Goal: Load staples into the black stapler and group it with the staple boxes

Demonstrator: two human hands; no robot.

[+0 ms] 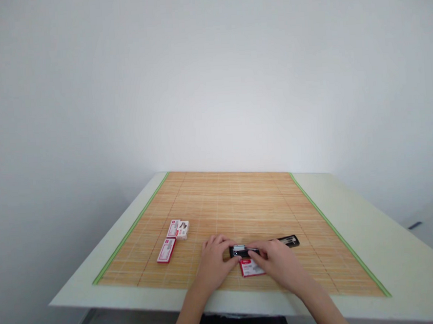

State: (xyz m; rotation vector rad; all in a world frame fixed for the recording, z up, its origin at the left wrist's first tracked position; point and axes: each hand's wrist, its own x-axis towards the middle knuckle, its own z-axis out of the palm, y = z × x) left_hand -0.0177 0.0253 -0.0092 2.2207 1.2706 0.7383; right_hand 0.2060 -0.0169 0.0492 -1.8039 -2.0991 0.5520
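A black stapler [289, 240] lies opened out flat on the bamboo mat, its silver metal part showing at the left end. My left hand [215, 261] is at that left end, thumb and forefinger closed about it. Over the stapler's middle, my right hand [277, 262] has thumb and forefinger on either side of the body; whether a small strip of staples is also between them cannot be made out. Just in front of the stapler, partly under my right hand, is a red and white staple box [249, 268].
To the left, a red and white box [166, 250] lies near another like it [172, 228] and a small white box [183, 229] with a stapler picture. The green-edged bamboo mat [233, 195] covers much of the white table [399, 268], which meets a pale wall.
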